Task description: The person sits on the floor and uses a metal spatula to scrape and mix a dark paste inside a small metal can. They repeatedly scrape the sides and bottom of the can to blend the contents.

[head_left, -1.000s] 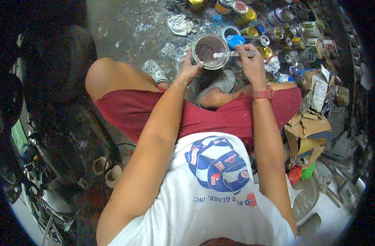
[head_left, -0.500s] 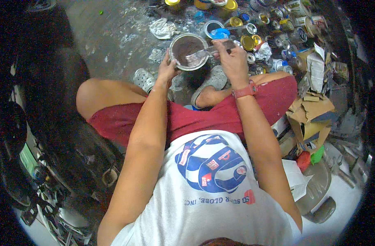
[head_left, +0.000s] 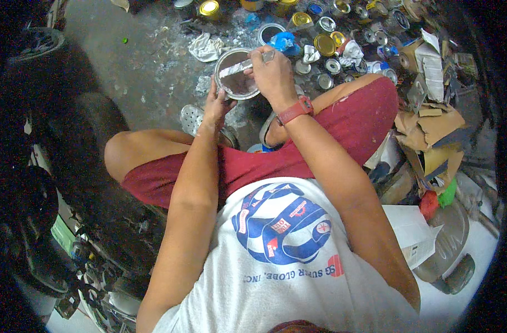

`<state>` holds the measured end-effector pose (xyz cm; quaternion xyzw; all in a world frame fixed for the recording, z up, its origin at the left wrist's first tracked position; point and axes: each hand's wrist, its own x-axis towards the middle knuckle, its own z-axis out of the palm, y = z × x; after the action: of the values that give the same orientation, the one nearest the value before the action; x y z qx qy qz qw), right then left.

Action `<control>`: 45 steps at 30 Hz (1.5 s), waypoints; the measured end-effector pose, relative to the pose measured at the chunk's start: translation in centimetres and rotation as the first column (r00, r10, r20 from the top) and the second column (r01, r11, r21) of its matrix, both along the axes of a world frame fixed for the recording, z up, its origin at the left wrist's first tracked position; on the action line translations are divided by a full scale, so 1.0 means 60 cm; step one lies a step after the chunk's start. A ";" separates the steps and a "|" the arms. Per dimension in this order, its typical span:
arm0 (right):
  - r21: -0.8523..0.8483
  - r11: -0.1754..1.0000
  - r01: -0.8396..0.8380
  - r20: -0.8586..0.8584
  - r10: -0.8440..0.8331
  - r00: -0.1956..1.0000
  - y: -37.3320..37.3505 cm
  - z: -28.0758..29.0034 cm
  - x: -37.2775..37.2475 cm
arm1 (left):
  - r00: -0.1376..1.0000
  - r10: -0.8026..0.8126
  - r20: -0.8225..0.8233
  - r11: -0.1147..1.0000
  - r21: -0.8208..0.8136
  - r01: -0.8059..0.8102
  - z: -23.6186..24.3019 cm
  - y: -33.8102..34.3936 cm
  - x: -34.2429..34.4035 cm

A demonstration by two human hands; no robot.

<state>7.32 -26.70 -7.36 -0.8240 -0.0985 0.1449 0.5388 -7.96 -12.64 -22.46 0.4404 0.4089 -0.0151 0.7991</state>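
A round open can [head_left: 239,97] of brownish-grey paint [head_left: 241,84] is held in front of my feet, its mouth facing up at me. My left hand [head_left: 216,106] grips the can's lower left side, with the fingers partly hidden behind it. In the fingers of my right hand [head_left: 273,75] is a flat stir stick [head_left: 234,69], smeared with pale paint. The stick lies across the can's mouth; I cannot tell whether its tip touches the paint. A red watch [head_left: 295,111] is on my right wrist.
Past the can are a crumpled white rag [head_left: 205,48], an open tin with blue plastic [head_left: 283,41], and several paint tins [head_left: 324,44]. Torn cardboard [head_left: 431,125] lies to the right of my knee. A dark wheel [head_left: 37,43] stands at the far left.
The right hand has moved left, carrying the stick further over the can, whose tip now sits near the left rim. The whole view has shifted slightly.
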 end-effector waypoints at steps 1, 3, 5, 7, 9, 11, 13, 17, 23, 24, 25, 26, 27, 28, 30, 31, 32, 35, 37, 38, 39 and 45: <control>-0.005 1.000 -0.006 -0.001 0.006 1.000 0.005 -0.002 -0.004 | 1.000 0.008 0.004 1.000 -0.012 -0.008 -0.001 -0.001 0.003; -0.099 0.995 -0.024 0.040 0.028 0.999 0.014 0.005 -0.009 | 1.000 -0.004 -0.003 1.000 -0.017 0.004 0.000 -0.004 0.004; -0.135 0.979 -0.151 0.039 0.158 0.987 0.013 0.024 -0.011 | 1.000 0.003 0.023 1.000 -0.005 -0.003 0.000 -0.005 0.004; -0.164 0.955 -0.245 0.045 0.256 0.966 0.009 0.044 -0.013 | 0.998 0.004 0.064 1.000 -0.012 -0.003 0.002 -0.010 0.011; -0.181 0.930 -0.321 0.049 0.334 0.941 0.005 0.051 -0.015 | 0.997 0.026 0.069 1.000 -0.019 -0.025 0.004 -0.011 0.014; -0.207 0.901 -0.381 0.166 0.417 0.894 -0.006 0.040 -0.011 | 0.997 0.038 0.059 0.999 -0.013 -0.038 0.004 -0.017 0.019; -0.236 0.851 -0.470 0.203 0.516 0.832 -0.015 0.040 0.000 | 0.998 0.048 0.033 0.999 0.014 -0.048 0.008 -0.017 0.025; -0.287 0.745 -0.602 0.152 0.656 0.739 -0.040 0.036 0.037 | 1.000 0.025 -0.015 0.998 0.052 -0.024 0.016 -0.020 0.037; -0.271 0.877 -0.396 0.129 0.441 0.888 -0.071 0.024 0.060 | 0.998 0.067 0.003 0.986 0.155 -0.067 0.025 -0.032 0.023; -0.296 0.899 -0.322 0.138 0.373 0.917 -0.079 0.011 0.060 | 0.997 0.082 0.012 0.986 0.144 -0.083 0.031 -0.038 0.024; -0.313 0.916 -0.252 0.150 0.309 0.939 -0.082 -0.006 0.058 | 0.998 0.061 0.024 0.977 0.205 -0.064 0.027 -0.040 0.018; -0.327 0.927 -0.181 0.163 0.244 0.956 -0.083 -0.024 0.056 | 0.999 0.042 0.034 0.964 0.262 -0.049 0.017 -0.039 0.015; -0.323 0.933 -0.159 0.104 0.202 0.974 -0.079 -0.044 0.047 | 0.999 0.031 0.035 0.945 0.323 -0.041 -0.010 -0.037 0.002; -0.307 0.936 -0.171 0.094 0.208 0.974 -0.087 -0.078 0.044 | 0.999 0.010 0.040 0.925 0.378 -0.024 -0.025 -0.038 -0.001; -0.297 0.946 -0.133 0.078 0.163 0.983 -0.127 -0.154 0.053 | 0.995 -0.094 0.024 0.902 0.426 0.075 0.046 -0.072 0.000; -0.237 0.957 -0.168 -0.032 0.165 0.986 -0.115 -0.148 0.044 | 0.994 -0.107 0.007 0.848 0.523 0.088 0.028 -0.064 -0.013; -0.309 0.946 -0.099 0.066 0.125 0.990 -0.096 -0.146 0.025 | 0.993 -0.114 -0.004 0.781 0.618 0.092 0.000 -0.051 -0.008; -0.240 0.956 -0.169 -0.145 0.137 0.980 -0.133 -0.198 0.037 | 0.991 -0.132 -0.019 0.737 0.666 0.111 0.020 -0.073 -0.035; -0.166 0.979 -0.115 -0.317 0.057 0.947 -0.129 -0.217 0.049 | 0.976 -0.189 -0.111 0.724 0.656 0.215 0.092 -0.057 -0.017; -0.147 0.978 -0.150 -0.339 0.092 0.936 -0.135 -0.230 0.046 | 0.966 -0.233 -0.111 0.661 0.710 0.241 0.099 -0.057 -0.024; -0.122 0.975 -0.188 -0.357 0.133 0.925 -0.134 -0.240 0.048 | 0.956 -0.272 -0.112 0.592 0.764 0.258 0.100 -0.053 -0.027; -0.250 0.841 -0.479 -0.232 0.429 0.873 -0.110 -0.144 0.023 | 0.835 -0.470 -0.287 0.306 0.834 0.459 0.120 -0.020 -0.032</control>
<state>8.70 -33.28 -16.02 -0.8337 -0.2228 0.3503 0.3640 -9.85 -13.83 -15.26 0.8843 0.2074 -0.0291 0.4173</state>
